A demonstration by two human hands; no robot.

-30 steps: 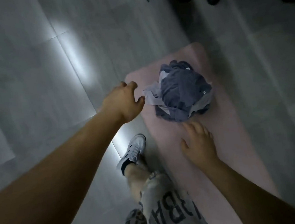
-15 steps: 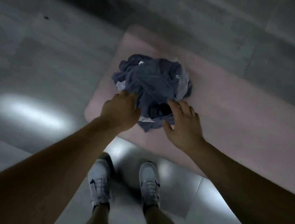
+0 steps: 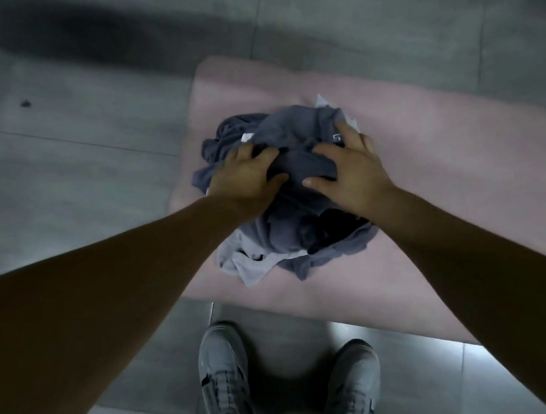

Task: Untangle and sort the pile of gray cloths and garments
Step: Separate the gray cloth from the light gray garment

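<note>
A tangled pile of gray cloths and garments [image 3: 291,129] lies bunched on a pink mat [image 3: 443,172] on the floor. Dark gray pieces sit on top and lighter gray ones [image 3: 254,268] stick out at the near edge. My left hand [image 3: 246,179] is on the pile's left side with its fingers curled into the dark fabric. My right hand [image 3: 347,167] lies on the pile's right side, its fingers and thumb pinching a fold of dark gray cloth. A small white label shows by my right fingers.
Gray floor tiles [image 3: 64,178] surround the mat. My two white sneakers [image 3: 227,379] stand on the tiles just in front of the mat's near edge. A small dark speck [image 3: 26,103] lies on the floor at left.
I have turned to face the mat squarely. Both hands moved forward from the pile's near edge onto its top and closed into the fabric.
</note>
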